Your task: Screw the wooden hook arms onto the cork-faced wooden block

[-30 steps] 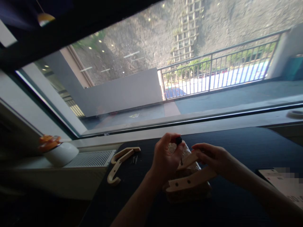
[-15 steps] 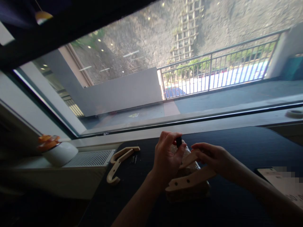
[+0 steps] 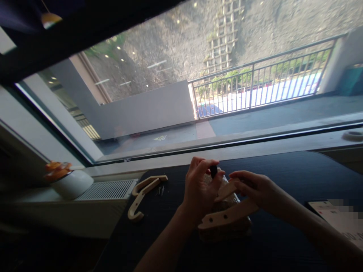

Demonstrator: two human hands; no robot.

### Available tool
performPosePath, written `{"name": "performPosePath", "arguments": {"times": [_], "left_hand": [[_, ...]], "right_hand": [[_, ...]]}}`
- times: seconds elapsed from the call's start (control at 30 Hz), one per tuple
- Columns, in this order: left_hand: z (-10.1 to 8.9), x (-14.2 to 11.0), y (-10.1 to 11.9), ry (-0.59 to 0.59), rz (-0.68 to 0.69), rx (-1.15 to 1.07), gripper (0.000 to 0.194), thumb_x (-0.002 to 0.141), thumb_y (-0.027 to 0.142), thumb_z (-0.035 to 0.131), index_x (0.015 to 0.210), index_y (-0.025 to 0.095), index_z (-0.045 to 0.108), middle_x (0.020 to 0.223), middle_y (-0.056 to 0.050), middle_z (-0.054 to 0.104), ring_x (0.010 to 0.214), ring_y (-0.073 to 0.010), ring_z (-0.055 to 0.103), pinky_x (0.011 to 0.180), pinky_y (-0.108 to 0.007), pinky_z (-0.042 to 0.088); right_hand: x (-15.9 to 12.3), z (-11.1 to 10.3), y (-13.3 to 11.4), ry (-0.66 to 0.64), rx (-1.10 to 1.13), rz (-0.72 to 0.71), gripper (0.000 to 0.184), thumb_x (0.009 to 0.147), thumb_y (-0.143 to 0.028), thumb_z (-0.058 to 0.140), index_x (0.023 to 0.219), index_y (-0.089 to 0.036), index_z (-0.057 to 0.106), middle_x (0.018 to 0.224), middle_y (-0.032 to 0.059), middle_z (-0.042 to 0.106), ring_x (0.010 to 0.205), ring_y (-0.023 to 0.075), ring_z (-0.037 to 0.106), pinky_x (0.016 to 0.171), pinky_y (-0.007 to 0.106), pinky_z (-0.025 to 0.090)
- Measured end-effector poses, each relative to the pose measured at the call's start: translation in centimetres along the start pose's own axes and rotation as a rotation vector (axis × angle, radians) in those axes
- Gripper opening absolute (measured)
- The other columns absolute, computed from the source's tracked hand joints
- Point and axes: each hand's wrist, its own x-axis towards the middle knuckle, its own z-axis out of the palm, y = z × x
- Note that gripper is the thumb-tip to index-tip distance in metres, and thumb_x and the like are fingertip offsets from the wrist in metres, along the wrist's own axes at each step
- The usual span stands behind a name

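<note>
My left hand [image 3: 200, 187] pinches a small black piece [image 3: 213, 171] between thumb and forefinger, above a plastic-wrapped block [image 3: 229, 232]. To its right, my right hand [image 3: 251, 187] has its fingertips pressed together; whatever they grip is too small or hidden to make out. A pale wooden strip [image 3: 225, 192] runs up to these fingers. In front of it, a second wooden piece [image 3: 234, 214] with two dark holes lies on the block, its right end under my right hand.
On the dark table [image 3: 283, 170], at the left, lie two hook-shaped wooden pieces [image 3: 138, 202] beside several thin screws or nails [image 3: 161, 190]. A phone [image 3: 331, 215] lies at the right. A white pot [image 3: 72, 185] stands left on the sill, under a large window.
The black piece in my left fingers has tilted and shifted very slightly. Otherwise both hands and the wooden pieces stay in place.
</note>
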Motion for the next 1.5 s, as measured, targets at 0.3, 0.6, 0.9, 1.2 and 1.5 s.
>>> {"name": "performPosePath", "arguments": {"times": [0.3, 0.6, 0.9, 1.2, 1.5], "left_hand": [[-0.18, 0.03, 0.24, -0.052, -0.078, 0.008, 0.025, 0.083, 0.017, 0.058, 0.107, 0.022, 0.064, 0.095, -0.004, 0.054, 0.084, -0.0138, 0.057, 0.076, -0.027, 0.051], [0.12, -0.29, 0.18, -0.049, -0.034, -0.018, 0.025, 0.08, 0.015, 0.059, 0.104, 0.021, 0.063, 0.095, -0.004, 0.05, 0.085, -0.0147, 0.054, 0.076, -0.029, 0.051], [0.32, -0.36, 0.06, -0.035, -0.059, 0.024, 0.028, 0.082, 0.015, 0.059, 0.108, 0.024, 0.063, 0.09, -0.003, 0.053, 0.081, -0.013, 0.054, 0.074, -0.026, 0.049], [0.54, -0.64, 0.04, -0.013, -0.195, -0.109, 0.028, 0.079, 0.018, 0.063, 0.105, 0.021, 0.053, 0.086, 0.0, 0.06, 0.079, -0.0125, 0.062, 0.074, -0.025, 0.052], [0.36, -0.58, 0.39, -0.073, -0.23, -0.162, 0.021, 0.082, 0.018, 0.057, 0.102, 0.019, 0.052, 0.089, -0.003, 0.063, 0.08, -0.0134, 0.063, 0.074, -0.025, 0.053]], "right_hand": [[0.0, -0.11, 0.03, -0.005, 0.022, 0.008, 0.041, 0.081, -0.05, 0.055, 0.105, -0.018, 0.063, 0.085, 0.0053, 0.07, 0.074, 0.0214, 0.065, 0.061, 0.03, 0.052], [-0.08, -0.15, -0.19, -0.01, 0.001, 0.007, 0.041, 0.081, -0.05, 0.055, 0.106, -0.019, 0.064, 0.085, 0.0047, 0.07, 0.073, 0.0212, 0.065, 0.06, 0.029, 0.051], [-0.09, -0.08, -0.14, -0.017, 0.017, 0.005, 0.041, 0.081, -0.05, 0.055, 0.106, -0.018, 0.064, 0.086, 0.0047, 0.07, 0.075, 0.0215, 0.065, 0.061, 0.029, 0.051], [-0.04, -0.06, 0.04, -0.009, 0.019, 0.009, 0.04, 0.08, -0.049, 0.055, 0.105, -0.019, 0.065, 0.083, 0.0041, 0.07, 0.073, 0.0209, 0.065, 0.059, 0.029, 0.051], [-0.05, -0.09, 0.0, -0.023, 0.019, 0.011, 0.037, 0.082, -0.047, 0.054, 0.105, -0.019, 0.064, 0.084, 0.004, 0.07, 0.074, 0.0207, 0.065, 0.06, 0.029, 0.051]]}}
